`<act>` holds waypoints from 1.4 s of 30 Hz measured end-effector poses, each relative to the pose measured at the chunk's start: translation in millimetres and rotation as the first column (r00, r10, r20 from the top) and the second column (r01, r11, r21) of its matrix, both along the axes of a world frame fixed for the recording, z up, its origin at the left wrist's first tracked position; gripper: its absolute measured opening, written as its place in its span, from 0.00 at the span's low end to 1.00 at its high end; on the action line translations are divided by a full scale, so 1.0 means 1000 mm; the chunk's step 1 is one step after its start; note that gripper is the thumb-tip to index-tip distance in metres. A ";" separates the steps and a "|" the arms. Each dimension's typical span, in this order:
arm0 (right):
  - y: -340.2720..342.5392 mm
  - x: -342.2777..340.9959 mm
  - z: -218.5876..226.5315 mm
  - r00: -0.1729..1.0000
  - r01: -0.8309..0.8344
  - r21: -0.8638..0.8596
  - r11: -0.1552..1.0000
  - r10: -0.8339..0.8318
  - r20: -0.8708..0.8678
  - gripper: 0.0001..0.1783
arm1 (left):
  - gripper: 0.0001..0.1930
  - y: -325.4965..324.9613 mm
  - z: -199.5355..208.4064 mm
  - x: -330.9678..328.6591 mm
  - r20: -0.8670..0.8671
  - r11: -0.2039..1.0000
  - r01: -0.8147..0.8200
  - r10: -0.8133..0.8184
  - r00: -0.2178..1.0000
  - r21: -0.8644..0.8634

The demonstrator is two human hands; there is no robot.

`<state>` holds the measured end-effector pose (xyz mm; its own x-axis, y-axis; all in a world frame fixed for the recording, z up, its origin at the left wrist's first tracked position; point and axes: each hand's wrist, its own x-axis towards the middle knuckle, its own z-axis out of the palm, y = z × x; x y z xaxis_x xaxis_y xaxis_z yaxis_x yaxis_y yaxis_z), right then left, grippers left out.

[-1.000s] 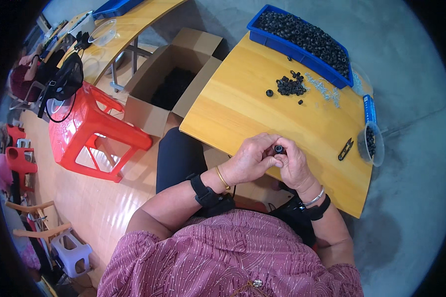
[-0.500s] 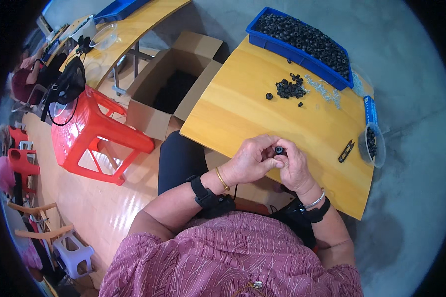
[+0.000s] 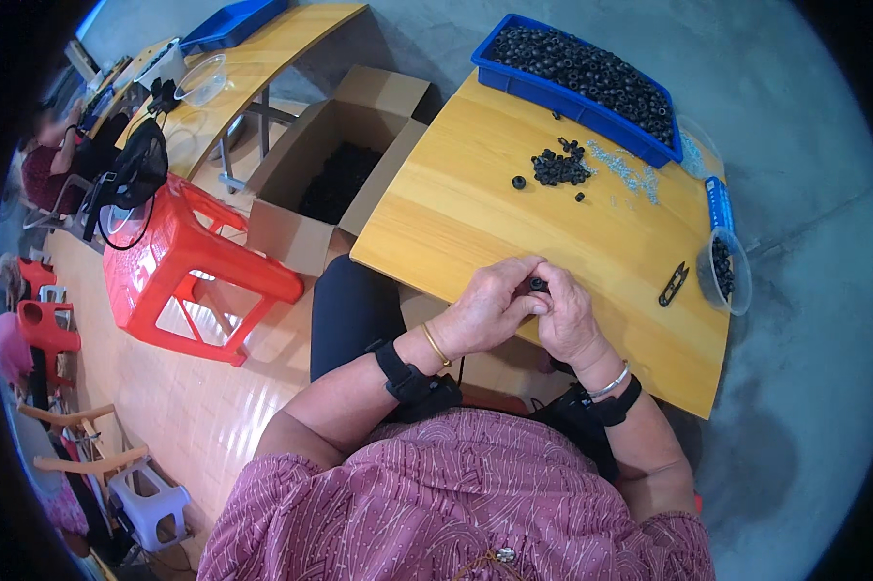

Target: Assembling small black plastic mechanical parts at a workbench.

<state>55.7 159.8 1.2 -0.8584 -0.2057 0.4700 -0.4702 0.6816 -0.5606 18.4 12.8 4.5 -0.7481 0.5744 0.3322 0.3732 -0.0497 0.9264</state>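
My left hand (image 3: 495, 304) and my right hand (image 3: 567, 315) meet over the near edge of the wooden table (image 3: 436, 218). Between their fingertips they grip a small black ring-shaped part (image 3: 538, 285), partly covered by the fingers. Both hands are closed on it. Farther up the table lies a pile of small black parts (image 3: 557, 169), with a few loose ones around it. Beside the pile are scattered small clear pieces (image 3: 630, 174). Black thread snips (image 3: 674, 285) lie to the right of my right hand.
A blue tray (image 3: 591, 114) full of black parts stands at the table's far edge. At the right edge are a clear tub (image 3: 741, 290) and a blue tube-like packet (image 3: 718, 203). Left of the table are an open cardboard box (image 3: 301, 232) and a red stool (image 3: 151, 281).
My hands have shifted slightly up and to the left, still together. The right fingers now cover more of the black part. The view has moved a little.
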 end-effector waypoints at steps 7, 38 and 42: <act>0.001 0.000 0.005 0.999 -0.051 -0.058 0.997 0.052 0.014 0.15 | 0.14 0.000 -0.003 -0.001 0.048 0.999 0.032 -0.032 0.998 0.007; 0.004 0.004 0.010 0.996 -0.011 -0.067 0.998 0.005 -0.084 0.11 | 0.07 -0.018 0.005 -0.024 0.642 0.949 0.248 -0.313 0.699 0.193; 0.007 0.000 0.007 0.996 -0.039 -0.006 0.999 0.038 -0.076 0.12 | 0.06 -0.013 0.004 -0.023 0.596 0.975 0.206 -0.216 0.773 0.085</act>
